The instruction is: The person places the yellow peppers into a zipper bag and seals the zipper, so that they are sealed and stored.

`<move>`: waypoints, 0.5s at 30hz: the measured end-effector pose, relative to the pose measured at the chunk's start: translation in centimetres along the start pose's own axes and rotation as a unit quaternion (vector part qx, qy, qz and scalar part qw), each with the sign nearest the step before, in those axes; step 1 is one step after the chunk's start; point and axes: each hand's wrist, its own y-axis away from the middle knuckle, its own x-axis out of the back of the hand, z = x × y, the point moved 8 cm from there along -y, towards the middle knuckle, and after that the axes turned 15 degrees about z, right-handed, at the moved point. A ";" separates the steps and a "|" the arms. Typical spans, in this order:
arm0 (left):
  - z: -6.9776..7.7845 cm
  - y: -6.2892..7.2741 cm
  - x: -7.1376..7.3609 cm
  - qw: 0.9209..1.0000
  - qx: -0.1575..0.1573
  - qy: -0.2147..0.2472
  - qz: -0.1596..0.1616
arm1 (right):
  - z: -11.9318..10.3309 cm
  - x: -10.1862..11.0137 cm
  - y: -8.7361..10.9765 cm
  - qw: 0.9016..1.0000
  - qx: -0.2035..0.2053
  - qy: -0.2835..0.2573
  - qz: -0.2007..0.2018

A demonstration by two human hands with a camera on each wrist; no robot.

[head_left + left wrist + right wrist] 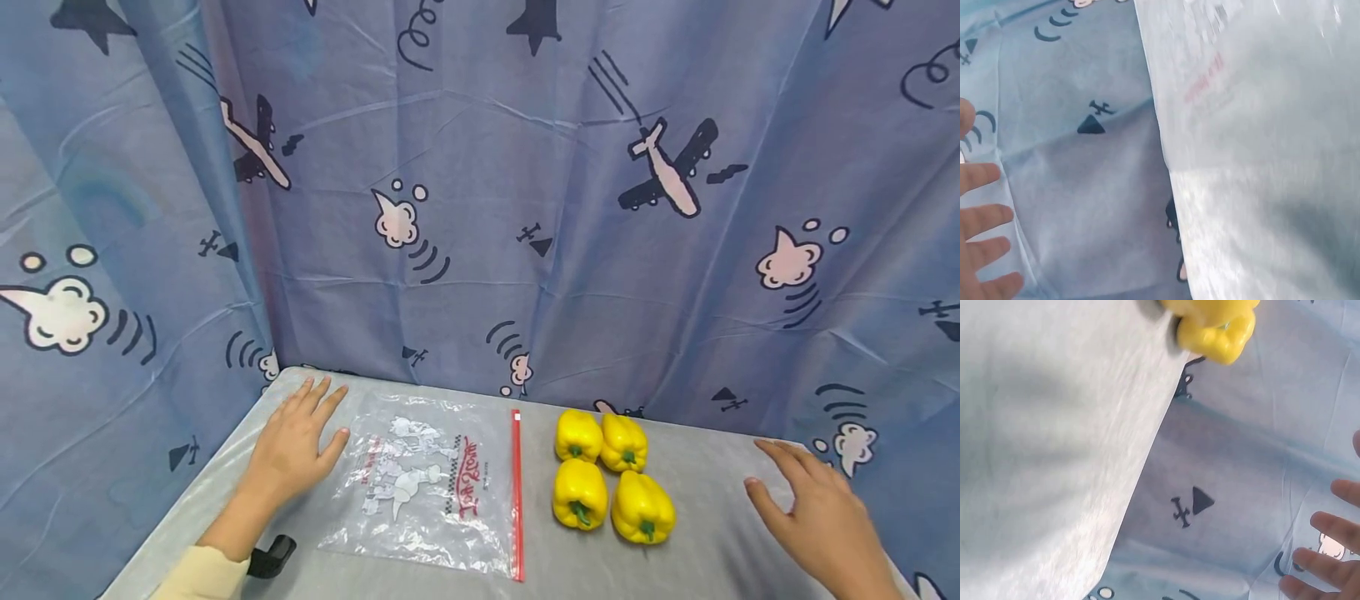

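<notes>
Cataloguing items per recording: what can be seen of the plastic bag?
The plastic bag looks clear and wrinkled, with a red strip along its right edge, white near the far end. Its print shows pale figures, red lettering and a checkered band. It lies flat on the grey table, between the left hand and the yellow peppers, apart from the peppers. Whether the strip is sealed or the hand touches the bag is unclear.

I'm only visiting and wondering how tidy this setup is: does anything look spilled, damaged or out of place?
Nothing stands out. The four yellow peppers sit grouped together with no visible damage, and the clear printed bag lies flat, just slightly wrinkled. I see no spill on the table.
</notes>
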 end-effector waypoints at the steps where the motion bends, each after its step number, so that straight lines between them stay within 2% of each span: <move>1: 0.2 0.0 -0.1 1.000 0.004 0.004 -0.002 | -0.2 0.1 0.0 1.000 -0.006 -0.008 0.000; 5: 1.0 0.2 -0.5 1.000 0.018 0.021 -0.003 | -1.2 0.3 0.2 0.999 -0.040 -0.031 0.002; 10: 2.4 0.4 -1.2 0.999 0.025 0.042 0.002 | -3.1 1.5 0.6 0.993 -0.074 -0.075 0.053; 15: 4.1 0.5 -2.1 0.998 0.022 0.065 0.001 | -5.6 2.0 1.0 0.986 -0.079 -0.120 0.084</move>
